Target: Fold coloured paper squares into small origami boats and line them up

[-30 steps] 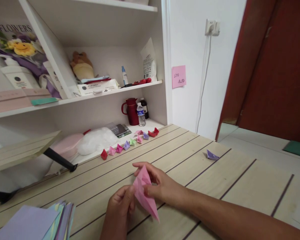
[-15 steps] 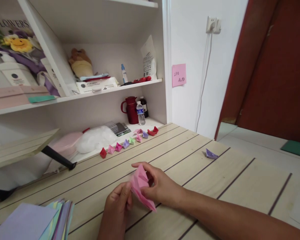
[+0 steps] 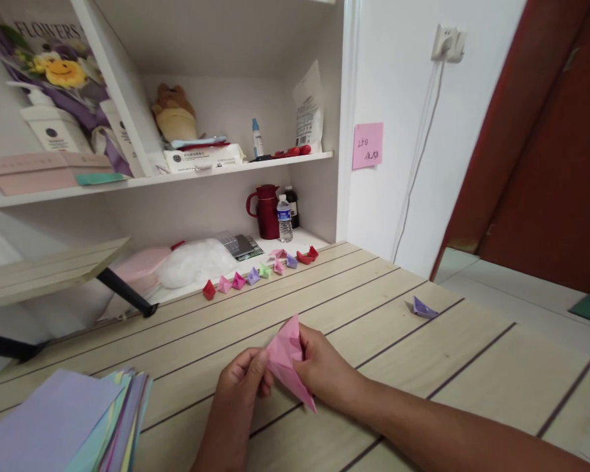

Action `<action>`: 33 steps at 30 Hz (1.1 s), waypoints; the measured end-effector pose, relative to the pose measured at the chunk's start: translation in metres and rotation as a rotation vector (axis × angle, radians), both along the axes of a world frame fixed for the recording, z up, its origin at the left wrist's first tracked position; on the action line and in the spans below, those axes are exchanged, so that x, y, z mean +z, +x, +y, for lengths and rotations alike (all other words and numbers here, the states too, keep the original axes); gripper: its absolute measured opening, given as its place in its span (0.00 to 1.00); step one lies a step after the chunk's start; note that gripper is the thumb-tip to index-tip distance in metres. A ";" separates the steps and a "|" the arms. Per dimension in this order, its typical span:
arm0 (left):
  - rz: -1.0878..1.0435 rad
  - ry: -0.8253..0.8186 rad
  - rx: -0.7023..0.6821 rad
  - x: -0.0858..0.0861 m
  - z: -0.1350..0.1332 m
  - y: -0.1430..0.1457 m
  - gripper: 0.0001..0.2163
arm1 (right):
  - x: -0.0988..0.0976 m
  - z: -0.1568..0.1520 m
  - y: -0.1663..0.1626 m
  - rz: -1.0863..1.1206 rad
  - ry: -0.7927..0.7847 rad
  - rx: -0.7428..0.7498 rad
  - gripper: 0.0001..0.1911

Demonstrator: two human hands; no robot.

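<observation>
A pink sheet of folded origami paper (image 3: 288,357) is held above the wooden table (image 3: 373,314), creased into a pointed shape. My left hand (image 3: 246,380) pinches its left edge between thumb and fingers. On the other side, my right hand (image 3: 324,364) grips the paper, its thumb in front and its fingers mostly hidden behind. Beyond my hands, a row of small folded paper boats (image 3: 253,276) in red, pink, purple and green runs along the table's back edge. A single purple paper boat (image 3: 424,308) sits apart at the right.
A stack of coloured paper (image 3: 54,419) lies at the front left. Behind the table stands a white shelf unit (image 3: 314,196) with a red jug (image 3: 267,213) and a water bottle (image 3: 284,219). A small raised wooden stand (image 3: 54,269) occupies the left side.
My right fingers have closed in round the pink paper, which has turned to show a flatter, broader face. The whole view has shifted slightly, with the surroundings sitting further right.
</observation>
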State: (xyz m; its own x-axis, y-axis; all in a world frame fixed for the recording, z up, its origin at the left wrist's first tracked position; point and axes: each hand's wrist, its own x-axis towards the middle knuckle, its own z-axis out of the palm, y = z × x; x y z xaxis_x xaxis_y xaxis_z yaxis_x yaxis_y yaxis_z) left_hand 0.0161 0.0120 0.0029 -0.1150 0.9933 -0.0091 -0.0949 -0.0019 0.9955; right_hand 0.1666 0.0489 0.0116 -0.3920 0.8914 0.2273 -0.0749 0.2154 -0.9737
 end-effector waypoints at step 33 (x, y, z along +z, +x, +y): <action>0.128 0.017 -0.026 0.003 -0.017 0.024 0.39 | -0.004 -0.001 0.001 -0.502 0.314 -0.282 0.09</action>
State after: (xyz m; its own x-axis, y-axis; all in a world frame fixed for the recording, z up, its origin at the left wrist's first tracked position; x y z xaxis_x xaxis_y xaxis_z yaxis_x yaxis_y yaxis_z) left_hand 0.0397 -0.0050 0.0063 -0.0885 0.9959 0.0206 0.0328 -0.0177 0.9993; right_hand 0.1671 0.0475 0.0079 -0.2792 0.8966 0.3437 0.4731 0.4399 -0.7633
